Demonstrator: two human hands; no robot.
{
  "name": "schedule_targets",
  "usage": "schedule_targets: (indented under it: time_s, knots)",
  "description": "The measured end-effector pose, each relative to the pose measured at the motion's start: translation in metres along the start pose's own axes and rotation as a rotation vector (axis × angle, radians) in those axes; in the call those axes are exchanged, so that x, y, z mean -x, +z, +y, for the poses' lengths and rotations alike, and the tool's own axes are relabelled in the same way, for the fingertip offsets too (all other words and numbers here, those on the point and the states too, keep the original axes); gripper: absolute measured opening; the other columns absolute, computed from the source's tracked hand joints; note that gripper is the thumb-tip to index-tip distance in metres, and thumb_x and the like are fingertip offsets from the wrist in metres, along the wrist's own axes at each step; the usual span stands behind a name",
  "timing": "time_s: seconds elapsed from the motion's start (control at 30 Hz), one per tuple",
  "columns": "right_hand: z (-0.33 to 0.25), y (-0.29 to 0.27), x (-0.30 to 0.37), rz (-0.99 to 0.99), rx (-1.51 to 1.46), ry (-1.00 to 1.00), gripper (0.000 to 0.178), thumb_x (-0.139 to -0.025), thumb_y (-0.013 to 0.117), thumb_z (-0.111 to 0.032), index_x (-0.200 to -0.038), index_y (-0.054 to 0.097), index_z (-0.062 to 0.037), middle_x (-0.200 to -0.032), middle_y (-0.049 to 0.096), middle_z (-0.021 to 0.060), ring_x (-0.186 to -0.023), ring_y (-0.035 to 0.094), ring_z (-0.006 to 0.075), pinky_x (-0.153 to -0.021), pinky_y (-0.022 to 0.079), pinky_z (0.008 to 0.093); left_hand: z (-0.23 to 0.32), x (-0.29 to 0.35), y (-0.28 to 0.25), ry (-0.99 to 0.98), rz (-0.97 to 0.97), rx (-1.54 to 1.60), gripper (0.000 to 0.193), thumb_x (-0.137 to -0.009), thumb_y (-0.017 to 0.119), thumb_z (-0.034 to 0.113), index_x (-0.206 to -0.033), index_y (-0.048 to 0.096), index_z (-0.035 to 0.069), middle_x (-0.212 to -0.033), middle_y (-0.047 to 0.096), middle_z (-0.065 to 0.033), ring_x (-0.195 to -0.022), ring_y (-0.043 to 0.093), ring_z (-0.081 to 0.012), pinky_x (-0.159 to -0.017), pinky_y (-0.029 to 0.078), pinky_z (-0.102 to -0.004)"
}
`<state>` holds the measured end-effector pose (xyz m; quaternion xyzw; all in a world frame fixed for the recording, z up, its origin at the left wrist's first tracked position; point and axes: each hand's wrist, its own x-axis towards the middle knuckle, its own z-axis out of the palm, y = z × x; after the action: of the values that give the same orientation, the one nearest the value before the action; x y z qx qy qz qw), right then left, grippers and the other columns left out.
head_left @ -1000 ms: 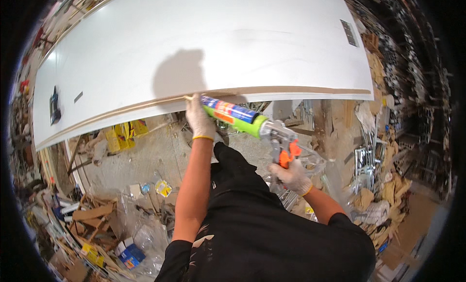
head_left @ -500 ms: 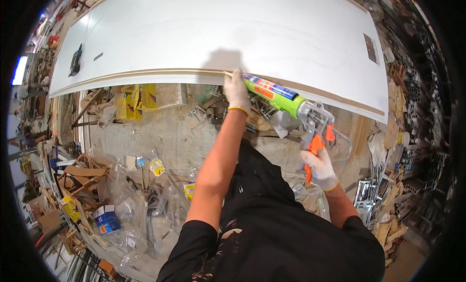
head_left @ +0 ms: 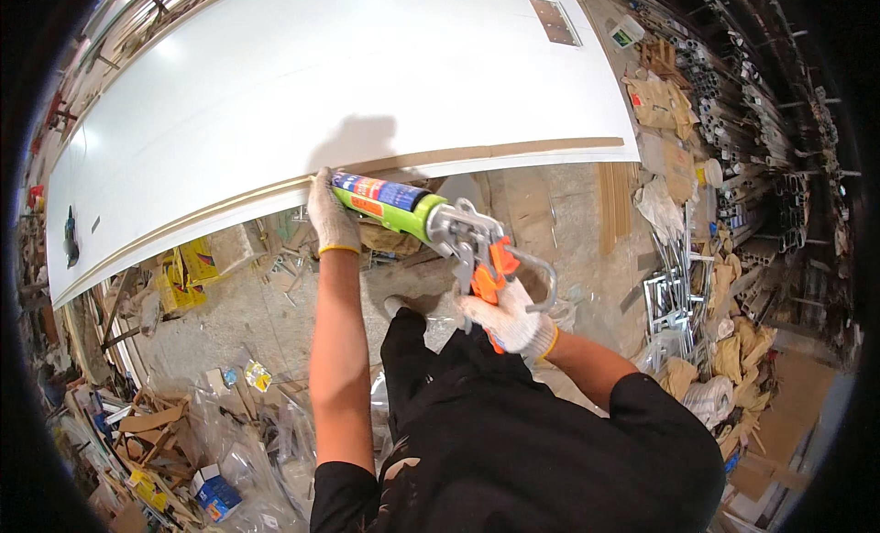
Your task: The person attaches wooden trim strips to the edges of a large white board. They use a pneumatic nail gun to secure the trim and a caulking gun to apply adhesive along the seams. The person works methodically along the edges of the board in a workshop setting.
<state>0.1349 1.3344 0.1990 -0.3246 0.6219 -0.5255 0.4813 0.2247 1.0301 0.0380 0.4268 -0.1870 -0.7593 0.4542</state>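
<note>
1. Along the near long edge of a large white panel (head_left: 367, 65), a person (head_left: 532, 432) in black clothes stands working, both hands in pale knit gloves with yellow cuffs.
2. At that same edge is a caulking gun (head_left: 405, 223) with a green barrel, a silver metal frame and an orange trigger (head_left: 496, 269). It slants, its front end closest to the panel and its handle out toward the person.
3. The left hand (head_left: 333, 214), at the panel's edge, is curled around the front of the gun; the nozzle tip is hard to make out at the fingers.
4. The right hand (head_left: 511, 324), farther out from the panel, grasps the handle; whether the trigger is squeezed, I cannot tell.
5. On the panel, a brown strip (head_left: 513, 151) follows the near edge, and a soft shadow (head_left: 359, 137) falls just beyond the left hand.
6. Near the panel's left end lies a dark object (head_left: 71, 238), too small to identify.
7. Below the panel's left half, yellow packaging (head_left: 188, 272) lies on the concrete floor (head_left: 321, 322).
8. Out past the panel's right end are silver metal frames (head_left: 674, 299) and crumpled brown paper (head_left: 733, 359).
</note>
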Motion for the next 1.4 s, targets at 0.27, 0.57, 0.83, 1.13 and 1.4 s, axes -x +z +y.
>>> schedule_targets:
  time_s: [0.27,0.57,0.83,1.13,1.4]
  knots:
    - [0.029,-0.133,0.064,0.007,-0.074,0.077,0.020,-0.101,0.061,-0.007,-0.119,0.057,-0.0006,-0.097,0.066,0.0092,-0.084,0.067,0.0174,-0.073,0.056,0.0337,-0.102,0.085,0.105,-0.107,0.025,-0.087,0.018,-0.101,0.065,0.023,-0.109,0.058,0.008,-0.098,0.068,-0.0072,-0.082,0.068,-0.0174,-0.075,0.060,-0.0348]
    - [0.012,-0.228,0.093,0.001,-0.173,0.228,0.015,-0.099,0.059,-0.012,-0.109,0.057,-0.0019,-0.091,0.063,0.0073,-0.080,0.063,0.0156,-0.073,0.054,0.0325,-0.175,0.113,0.156,-0.120,0.022,-0.136,0.022,-0.100,0.066,0.020,-0.115,0.061,0.004,-0.104,0.070,-0.0106,-0.088,0.067,-0.0194,-0.079,0.057,-0.0371]
    - [0.025,-0.267,0.100,-0.036,-0.229,0.261,0.011,-0.098,0.058,-0.013,-0.105,0.058,-0.0045,-0.086,0.062,0.0036,-0.078,0.059,0.0134,-0.071,0.050,0.0321,-0.193,0.135,0.186,-0.095,0.052,-0.188,0.036,-0.101,0.067,0.020,-0.128,0.056,0.000,-0.110,0.069,-0.0108,-0.093,0.068,-0.0186,-0.082,0.058,-0.0357]
    - [0.033,-0.291,0.109,-0.043,-0.186,0.212,0.019,-0.101,0.057,-0.010,-0.117,0.058,0.0003,-0.089,0.067,0.0087,-0.081,0.065,0.0177,-0.074,0.055,0.0341,-0.214,0.139,0.193,-0.071,0.069,-0.137,0.019,-0.101,0.068,0.020,-0.114,0.064,0.007,-0.102,0.072,-0.0092,-0.086,0.068,-0.0200,-0.076,0.059,-0.0362]
    - [0.030,-0.320,0.124,-0.015,-0.084,0.260,0.020,-0.101,0.058,-0.014,-0.113,0.059,0.0014,-0.088,0.067,0.0085,-0.074,0.065,0.0175,-0.071,0.056,0.0350,-0.231,0.156,0.221,-0.137,0.027,-0.156,0.022,-0.099,0.070,0.020,-0.115,0.061,0.007,-0.102,0.071,-0.0089,-0.086,0.067,-0.0193,-0.077,0.058,-0.0354]
